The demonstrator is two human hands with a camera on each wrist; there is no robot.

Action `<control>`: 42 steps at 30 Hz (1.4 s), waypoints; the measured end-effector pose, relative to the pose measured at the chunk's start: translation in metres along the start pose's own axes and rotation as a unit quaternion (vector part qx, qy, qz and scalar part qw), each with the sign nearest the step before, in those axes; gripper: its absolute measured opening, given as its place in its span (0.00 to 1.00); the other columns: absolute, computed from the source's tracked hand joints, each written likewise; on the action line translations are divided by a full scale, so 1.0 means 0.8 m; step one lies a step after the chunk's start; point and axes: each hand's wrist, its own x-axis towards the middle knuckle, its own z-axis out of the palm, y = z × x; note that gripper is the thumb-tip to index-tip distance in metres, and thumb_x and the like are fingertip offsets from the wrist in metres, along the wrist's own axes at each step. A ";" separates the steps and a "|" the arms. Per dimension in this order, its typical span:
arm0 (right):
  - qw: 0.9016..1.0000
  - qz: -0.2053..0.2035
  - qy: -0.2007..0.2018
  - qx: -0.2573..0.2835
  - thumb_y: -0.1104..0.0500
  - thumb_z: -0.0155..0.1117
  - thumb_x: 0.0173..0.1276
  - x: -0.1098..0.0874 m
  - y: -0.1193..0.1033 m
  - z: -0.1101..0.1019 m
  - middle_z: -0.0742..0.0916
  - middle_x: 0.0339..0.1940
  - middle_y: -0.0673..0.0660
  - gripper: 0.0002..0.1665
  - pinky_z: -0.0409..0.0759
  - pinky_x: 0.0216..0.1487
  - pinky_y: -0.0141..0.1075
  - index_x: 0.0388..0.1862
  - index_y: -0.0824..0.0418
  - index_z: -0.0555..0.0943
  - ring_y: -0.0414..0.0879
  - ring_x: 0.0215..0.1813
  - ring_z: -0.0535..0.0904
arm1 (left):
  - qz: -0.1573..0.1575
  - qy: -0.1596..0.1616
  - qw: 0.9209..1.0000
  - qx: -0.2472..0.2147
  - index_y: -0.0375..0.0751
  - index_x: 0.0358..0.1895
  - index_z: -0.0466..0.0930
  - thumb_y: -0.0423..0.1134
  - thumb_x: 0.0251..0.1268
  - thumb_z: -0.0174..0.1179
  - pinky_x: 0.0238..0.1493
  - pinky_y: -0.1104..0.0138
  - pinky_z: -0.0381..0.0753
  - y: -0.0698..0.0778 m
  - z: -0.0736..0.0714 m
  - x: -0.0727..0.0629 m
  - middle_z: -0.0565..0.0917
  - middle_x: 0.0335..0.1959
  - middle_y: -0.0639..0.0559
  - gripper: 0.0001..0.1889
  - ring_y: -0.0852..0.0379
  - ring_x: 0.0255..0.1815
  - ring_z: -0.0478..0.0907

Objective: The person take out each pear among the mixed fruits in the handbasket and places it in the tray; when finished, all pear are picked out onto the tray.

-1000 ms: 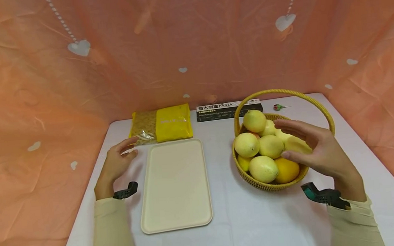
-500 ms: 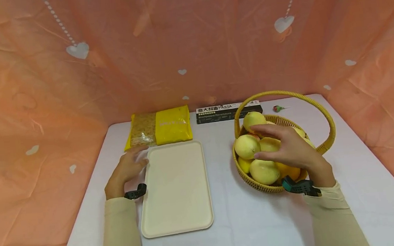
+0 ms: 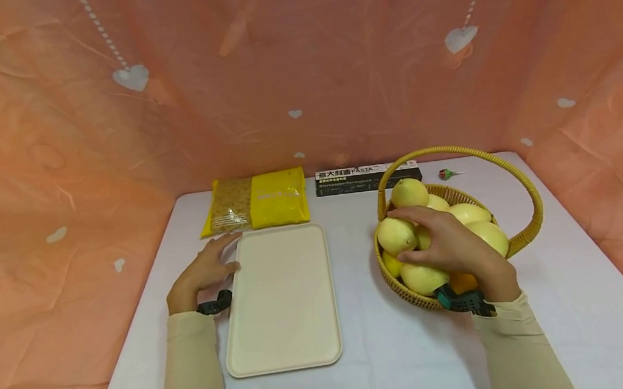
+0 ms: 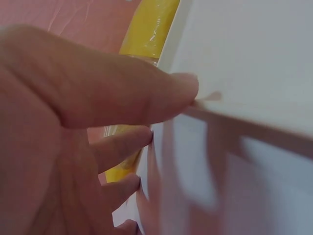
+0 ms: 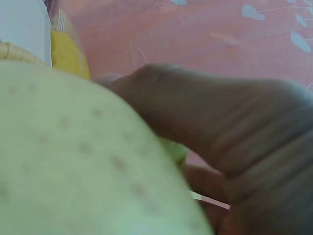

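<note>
A cream rectangular tray [image 3: 281, 300] lies on the table. My left hand [image 3: 205, 275] is at its far left corner; in the left wrist view, the thumb [image 4: 146, 95] touches the rim while the other fingers extend past the side. To the right, a yellow wicker basket [image 3: 407, 297] is heaped with pale yellow lemons and an orange fruit [image 3: 463, 282]. My right hand [image 3: 447, 242] reaches over the pile, its fingers and thumb on either side of a lemon [image 3: 396, 235] at the basket's left. Another speckled lemon [image 5: 83, 152] fills much of the right wrist view.
Behind the tray lies a yellow pasta bag [image 3: 279, 198] with a clear window. A black-and-white pasta box [image 3: 365, 181] and a small red-and-green item [image 3: 446, 174] lie along the back. The basket's tall handle [image 3: 534, 201] arches over the fruit. Orange curtains surround the table.
My right hand has moved left across the basket and closed round the left lemon. My left hand has moved right to the tray's edge. Tray and basket stay in place.
</note>
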 end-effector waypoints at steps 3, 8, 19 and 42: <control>1.000 0.007 0.001 -0.002 0.56 0.87 0.60 0.001 -0.001 0.000 0.85 0.74 0.60 0.45 0.80 0.70 0.57 0.76 0.59 0.80 0.58 0.71 0.82 | -0.006 -0.004 1.000 0.003 0.37 0.85 0.64 0.34 0.72 0.66 0.75 0.15 0.36 0.000 -0.001 -0.001 0.54 0.88 0.25 0.39 0.14 0.87 0.40; 1.000 0.020 0.005 -0.003 0.56 0.87 0.60 0.003 -0.002 0.003 0.85 0.73 0.61 0.44 0.79 0.71 0.58 0.76 0.59 0.80 0.59 0.71 0.82 | -0.029 -0.017 0.999 0.026 0.40 0.86 0.62 0.38 0.72 0.67 0.73 0.12 0.34 0.004 -0.005 -0.006 0.52 0.89 0.25 0.41 0.14 0.87 0.40; 0.998 0.055 0.030 -0.003 0.51 0.83 0.66 0.000 -0.004 0.006 0.86 0.71 0.59 0.41 0.80 0.66 0.57 0.75 0.57 0.79 0.58 0.65 0.83 | -0.052 -0.038 0.998 0.005 0.44 0.89 0.58 0.40 0.75 0.67 0.75 0.16 0.26 0.004 -0.006 -0.011 0.47 0.90 0.28 0.43 0.18 0.89 0.32; 0.997 0.074 0.031 -0.008 0.50 0.86 0.63 0.001 -0.009 0.010 0.85 0.74 0.61 0.48 0.80 0.68 0.60 0.79 0.57 0.77 0.61 0.68 0.83 | -0.060 -0.038 0.997 -0.002 0.46 0.89 0.58 0.42 0.75 0.67 0.76 0.17 0.25 0.002 -0.006 -0.010 0.46 0.91 0.28 0.43 0.19 0.89 0.31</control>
